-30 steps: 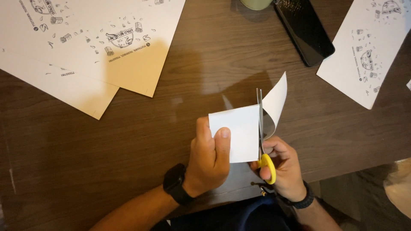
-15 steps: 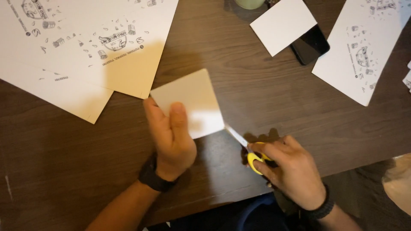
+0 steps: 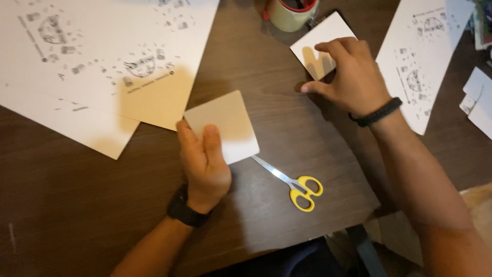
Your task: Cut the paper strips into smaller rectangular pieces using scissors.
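My left hand (image 3: 204, 160) lies flat on a small white paper square (image 3: 225, 123) in the middle of the dark wooden table (image 3: 77, 205), pinning its left part down. Yellow-handled scissors (image 3: 293, 183) rest on the table just right of that square, with no hand on them. My right hand (image 3: 348, 74) reaches to the far right and touches a second white paper square (image 3: 318, 43), fingers curled over its lower right corner; that piece lies on a dark flat object that is mostly hidden.
Large white printed sheets (image 3: 102, 56) cover the far left. Another printed sheet (image 3: 425, 56) lies at the far right, with paper scraps (image 3: 476, 100) beside it. A cup (image 3: 289, 13) stands at the back edge. The table's near edge runs under my arms.
The scissors left my right hand and now lie on the table. My right hand moved up to the far paper square. My left hand stays on the near square.
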